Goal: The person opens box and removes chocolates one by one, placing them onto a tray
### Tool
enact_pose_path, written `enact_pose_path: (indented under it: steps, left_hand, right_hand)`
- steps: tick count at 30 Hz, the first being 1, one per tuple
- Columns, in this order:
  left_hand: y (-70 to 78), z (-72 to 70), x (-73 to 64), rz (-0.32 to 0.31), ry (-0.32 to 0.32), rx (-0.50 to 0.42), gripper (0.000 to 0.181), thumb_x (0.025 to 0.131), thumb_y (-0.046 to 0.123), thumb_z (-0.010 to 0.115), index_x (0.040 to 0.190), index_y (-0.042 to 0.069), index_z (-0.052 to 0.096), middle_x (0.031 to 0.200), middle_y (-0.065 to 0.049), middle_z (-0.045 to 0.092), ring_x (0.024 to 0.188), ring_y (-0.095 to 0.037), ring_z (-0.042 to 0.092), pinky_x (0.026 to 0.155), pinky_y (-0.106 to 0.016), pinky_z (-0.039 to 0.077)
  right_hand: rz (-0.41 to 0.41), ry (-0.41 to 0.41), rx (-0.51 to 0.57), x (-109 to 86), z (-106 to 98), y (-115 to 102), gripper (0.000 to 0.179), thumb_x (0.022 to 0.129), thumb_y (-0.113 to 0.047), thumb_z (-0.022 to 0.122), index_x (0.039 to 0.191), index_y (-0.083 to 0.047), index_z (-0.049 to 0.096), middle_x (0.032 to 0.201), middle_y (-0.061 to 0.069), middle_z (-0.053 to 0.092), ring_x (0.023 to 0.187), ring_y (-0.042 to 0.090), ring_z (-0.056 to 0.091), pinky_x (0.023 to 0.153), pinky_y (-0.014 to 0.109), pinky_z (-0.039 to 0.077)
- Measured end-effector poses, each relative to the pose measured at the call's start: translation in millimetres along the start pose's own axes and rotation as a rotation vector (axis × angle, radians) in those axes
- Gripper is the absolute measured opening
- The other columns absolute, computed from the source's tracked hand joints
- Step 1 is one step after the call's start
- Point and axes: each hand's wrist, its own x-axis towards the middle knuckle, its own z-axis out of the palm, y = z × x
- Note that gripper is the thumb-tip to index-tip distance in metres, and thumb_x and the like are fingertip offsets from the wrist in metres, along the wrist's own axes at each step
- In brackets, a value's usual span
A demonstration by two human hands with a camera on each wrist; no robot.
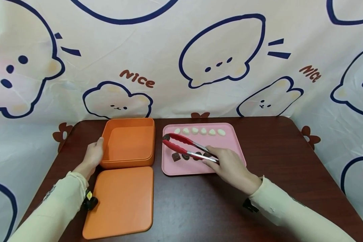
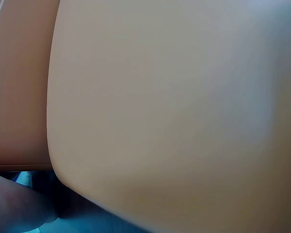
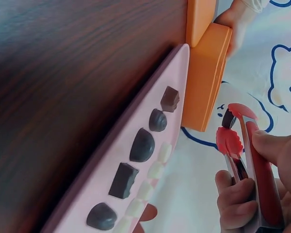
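My right hand grips red-tipped metal tongs above a pink tray. Between the tongs' red tips is a dark chocolate, held over the tray's left edge. Several dark chocolates lie in a row along the tray's near side, partly covered by the tongs and hand in the head view. White candies line the far side. My left hand holds the left wall of an open orange box; its fingers are partly hidden. No contents show inside the box.
An orange lid lies flat on the dark wooden table, just in front of the box. The box stands left of the tray with a narrow gap between. A printed cloth hangs behind the table and along both sides.
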Motion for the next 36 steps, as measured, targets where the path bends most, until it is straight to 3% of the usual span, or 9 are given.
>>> enact_pose_path:
  steps: [5,11,15,19,24,32,36]
  left_hand:
    - [0.2,-0.6,-0.9,0.009,-0.009,0.006,0.082,0.105,0.054,0.002,0.159,-0.007,0.004,0.166,-0.031,0.005,0.152,-0.048,0.013,0.122,-0.064,0.018]
    - [-0.6,-0.8,-1.3,0.011,-0.011,0.001,0.082,0.105,0.054,0.002,0.159,-0.007,0.004,0.167,-0.03,0.003,0.153,-0.048,0.011,0.122,-0.064,0.017]
    - [-1.6,-0.4,-0.7,0.018,0.006,0.006,0.083,0.105,0.053,0.002,0.158,-0.01,0.012,0.164,-0.032,0.012,0.15,-0.047,0.019,0.121,-0.063,0.021]
    - [-2.4,0.6,-0.2,0.027,0.025,0.012,0.083,0.106,0.052,0.002,0.155,-0.012,0.02,0.16,-0.034,0.021,0.143,-0.045,0.028,0.118,-0.061,0.027]
    - [-2.1,1.2,0.5,0.03,0.021,-0.001,0.083,0.106,0.053,0.003,0.157,-0.011,0.018,0.162,-0.032,0.017,0.147,-0.046,0.024,0.12,-0.061,0.024]
    - [-0.6,1.6,-0.3,0.027,0.009,-0.018,0.083,0.105,0.055,0.004,0.158,-0.009,0.013,0.164,-0.032,0.015,0.149,-0.046,0.021,0.121,-0.062,0.022]
    - [-1.1,0.9,-1.2,0.018,0.01,-0.017,0.083,0.105,0.055,0.004,0.159,-0.009,0.011,0.164,-0.032,0.013,0.151,-0.047,0.019,0.122,-0.062,0.021]
  right_hand:
    - [0.022,0.014,-0.016,-10.3,-4.6,10.4,0.023,0.091,-0.029,0.077,0.111,-0.02,0.071,0.072,-0.011,0.057,0.07,0.011,0.051,0.063,0.027,0.042]
    - [0.075,0.039,-0.039,-25.6,-8.8,24.1,0.037,0.09,-0.027,0.078,0.124,-0.015,0.072,0.088,-0.003,0.072,0.071,0.014,0.055,0.063,0.033,0.046]
    - [0.085,0.056,-0.061,-34.1,-9.4,31.8,0.045,0.089,-0.027,0.079,0.129,-0.008,0.07,0.102,0.008,0.077,0.072,0.016,0.059,0.064,0.036,0.049]
    - [0.095,0.063,-0.075,-42.2,-10.8,38.7,0.044,0.088,-0.026,0.079,0.128,-0.008,0.07,0.105,0.011,0.077,0.071,0.016,0.058,0.063,0.036,0.048]
    - [0.107,0.061,-0.086,-51.5,-14.5,45.5,0.045,0.087,-0.025,0.08,0.127,-0.006,0.071,0.103,0.011,0.077,0.069,0.016,0.055,0.062,0.036,0.047]
    - [0.126,0.062,-0.115,-60.6,-25.3,54.2,0.046,0.086,-0.023,0.081,0.127,-0.005,0.07,0.073,-0.002,0.066,0.064,0.013,0.046,0.058,0.03,0.039]
    - [0.137,0.06,-0.113,-66.1,-31.1,57.0,0.049,0.087,-0.023,0.081,0.13,-0.003,0.068,0.075,-0.001,0.068,0.064,0.013,0.046,0.056,0.03,0.038]
